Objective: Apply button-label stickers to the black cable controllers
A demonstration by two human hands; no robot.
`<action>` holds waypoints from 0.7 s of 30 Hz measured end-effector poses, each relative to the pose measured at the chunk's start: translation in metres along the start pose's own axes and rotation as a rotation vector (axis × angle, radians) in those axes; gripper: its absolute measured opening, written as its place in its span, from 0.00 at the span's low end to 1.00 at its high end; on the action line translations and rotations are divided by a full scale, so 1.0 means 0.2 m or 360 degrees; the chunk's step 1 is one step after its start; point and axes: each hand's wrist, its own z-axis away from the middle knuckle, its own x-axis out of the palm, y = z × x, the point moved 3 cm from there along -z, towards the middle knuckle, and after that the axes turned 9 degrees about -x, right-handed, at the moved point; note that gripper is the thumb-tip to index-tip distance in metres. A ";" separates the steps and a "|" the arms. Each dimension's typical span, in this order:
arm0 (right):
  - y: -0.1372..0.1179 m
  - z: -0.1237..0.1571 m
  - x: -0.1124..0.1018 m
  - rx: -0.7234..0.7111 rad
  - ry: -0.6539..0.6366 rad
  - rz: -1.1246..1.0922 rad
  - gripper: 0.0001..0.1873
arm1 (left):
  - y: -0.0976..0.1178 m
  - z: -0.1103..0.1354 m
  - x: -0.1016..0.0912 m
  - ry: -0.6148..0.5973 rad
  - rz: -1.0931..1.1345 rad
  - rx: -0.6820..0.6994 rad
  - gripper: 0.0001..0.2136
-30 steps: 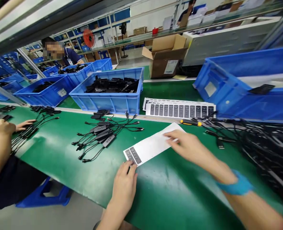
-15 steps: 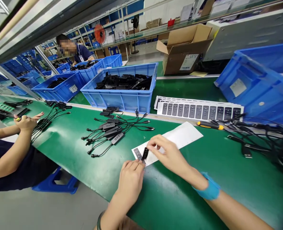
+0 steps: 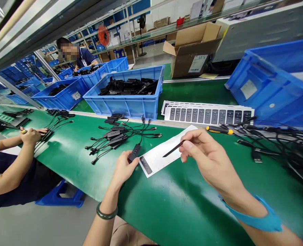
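My left hand (image 3: 123,169) is closed on a small black controller module (image 3: 135,152) with a cable, held just left of a white sticker backing sheet (image 3: 164,153) on the green belt (image 3: 182,205). One dark sticker (image 3: 146,165) remains on the sheet's near end. My right hand (image 3: 207,153) hovers above the sheet and pinches a thin black sticker strip (image 3: 173,149) between thumb and fingers. A blue band sits on my right wrist.
A pile of cabled modules (image 3: 115,136) lies left of the sheet. Full sticker sheets (image 3: 207,115) and a yellow-handled screwdriver (image 3: 219,130) lie behind. Blue bins (image 3: 125,102) line the far edge; tangled cables (image 3: 281,143) lie right. A co-worker's hands (image 3: 30,134) work at left.
My right hand peeled a black sticker off the sheet and lifted it. My left hand left the sheet's corner and picked up a controller module from the pile.
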 end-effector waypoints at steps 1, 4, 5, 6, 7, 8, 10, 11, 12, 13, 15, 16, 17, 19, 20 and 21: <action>0.00 0.00 0.01 0.0012 -0.0020 -0.0003 0.11 | 0.03 0.03 0.04 -0.0094 0.0147 -0.0014 0.11; 0.00 0.00 0.04 0.0059 -0.0095 -0.0017 0.11 | 0.10 0.13 0.15 -0.0432 0.0974 -0.0145 0.13; 0.01 0.00 0.05 0.0077 -0.0124 -0.0019 0.11 | 0.12 0.17 0.17 -0.0531 0.1280 -0.0197 0.13; 0.01 0.00 0.06 0.0096 -0.0154 -0.0019 0.11 | 0.14 0.19 0.19 -0.0603 0.1519 -0.0240 0.13; 0.02 0.00 0.07 0.0117 -0.0180 -0.0022 0.12 | 0.16 0.22 0.20 -0.0650 0.1654 -0.0266 0.13; 0.04 0.01 0.08 0.0140 -0.0200 -0.0029 0.12 | 0.18 0.24 0.21 -0.0686 0.1721 -0.0281 0.15; 0.07 0.02 0.09 0.0194 -0.0237 -0.0051 0.12 | 0.21 0.28 0.22 -0.0747 0.1725 -0.0273 0.18; 0.08 0.02 0.10 0.0221 -0.0256 -0.0062 0.12 | 0.23 0.29 0.21 -0.0776 0.1701 -0.0256 0.20; 0.09 0.02 0.11 0.0243 -0.0278 -0.0072 0.12 | 0.24 0.31 0.21 -0.0805 0.1681 -0.0236 0.21; 0.09 0.03 0.11 0.0258 -0.0298 -0.0080 0.12 | 0.25 0.31 0.21 -0.0834 0.1672 -0.0217 0.22; 0.10 0.04 0.13 0.0279 -0.0323 -0.0096 0.11 | 0.25 0.32 0.21 -0.0891 0.1681 -0.0192 0.24; 0.10 0.04 0.14 0.0292 -0.0323 -0.0113 0.11 | 0.26 0.33 0.21 -0.0917 0.1693 -0.0185 0.25; 0.11 0.04 0.14 0.0311 -0.0317 -0.0134 0.11 | 0.26 0.33 0.21 -0.0942 0.1703 -0.0179 0.25; 0.12 0.05 0.16 0.0359 -0.0297 -0.0174 0.12 | 0.25 0.33 0.22 -0.0976 0.1718 -0.0177 0.25; 0.13 0.06 0.16 0.0378 -0.0291 -0.0189 0.12 | 0.25 0.33 0.23 -0.0985 0.1725 -0.0180 0.24; 0.13 0.06 0.17 0.0391 -0.0289 -0.0199 0.13 | 0.25 0.33 0.23 -0.0990 0.1730 -0.0183 0.23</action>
